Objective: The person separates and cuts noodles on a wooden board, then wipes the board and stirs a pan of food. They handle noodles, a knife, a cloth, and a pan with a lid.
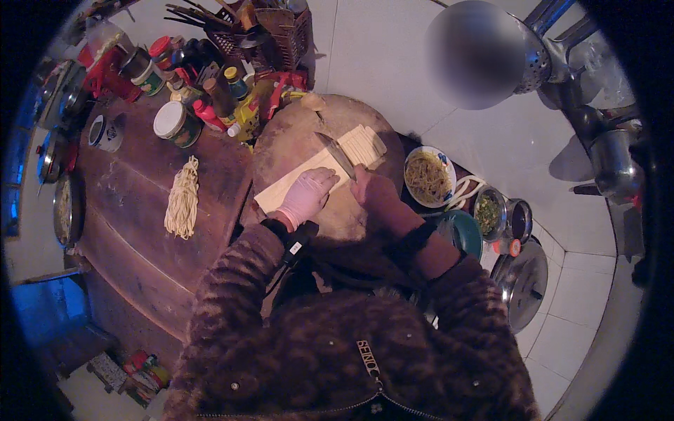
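On the round wooden chopping block lies a long folded strip of pale dough, slanting up to the right. My left hand, in a pink glove, presses flat on the strip. My right hand grips a kitchen knife, whose blade crosses the dough just beyond my left fingertips. To the right of the blade, the dough is cut into a row of narrow strips still lying side by side. A small beige lump rests at the block's far edge.
A bundle of cut noodles lies on the wooden table at left, near a white-lidded tub and several bottles. Right of the block stand a plate of shredded food, a bowl of chopped greens and a teal bowl.
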Motion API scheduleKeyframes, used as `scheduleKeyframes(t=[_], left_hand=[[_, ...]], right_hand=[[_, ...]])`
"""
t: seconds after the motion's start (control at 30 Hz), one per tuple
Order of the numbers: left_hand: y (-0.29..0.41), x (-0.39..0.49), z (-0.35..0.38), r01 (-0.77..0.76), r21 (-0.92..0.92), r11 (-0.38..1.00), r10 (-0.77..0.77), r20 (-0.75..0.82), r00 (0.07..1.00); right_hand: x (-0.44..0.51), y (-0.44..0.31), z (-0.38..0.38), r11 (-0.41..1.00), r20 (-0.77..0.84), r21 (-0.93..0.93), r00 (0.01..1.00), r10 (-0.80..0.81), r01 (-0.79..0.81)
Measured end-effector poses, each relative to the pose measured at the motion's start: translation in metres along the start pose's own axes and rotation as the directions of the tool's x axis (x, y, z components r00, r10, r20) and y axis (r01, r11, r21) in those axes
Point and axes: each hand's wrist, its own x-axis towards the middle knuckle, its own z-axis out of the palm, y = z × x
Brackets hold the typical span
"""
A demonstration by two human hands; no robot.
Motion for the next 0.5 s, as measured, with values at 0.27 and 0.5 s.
scheduleKeyframes(t=[0.27, 0.5], left_hand=[[-0.001, -0.003, 0.000, -0.025, -0.067, 0.997, 0.018, -0.102, 0.995], [-0.003, -0.004, 0.001, -0.043, -0.025, 0.999, 0.040, -0.098, 0.994]], right_hand=[[-0.008, -0.021, -0.032, 0.980, 0.227, -0.194, 0.974, 0.005, 0.040], [-0.017, -0.050, -0.044, 0.963, 0.178, -0.133, 0.951, 0.254, -0.233]])
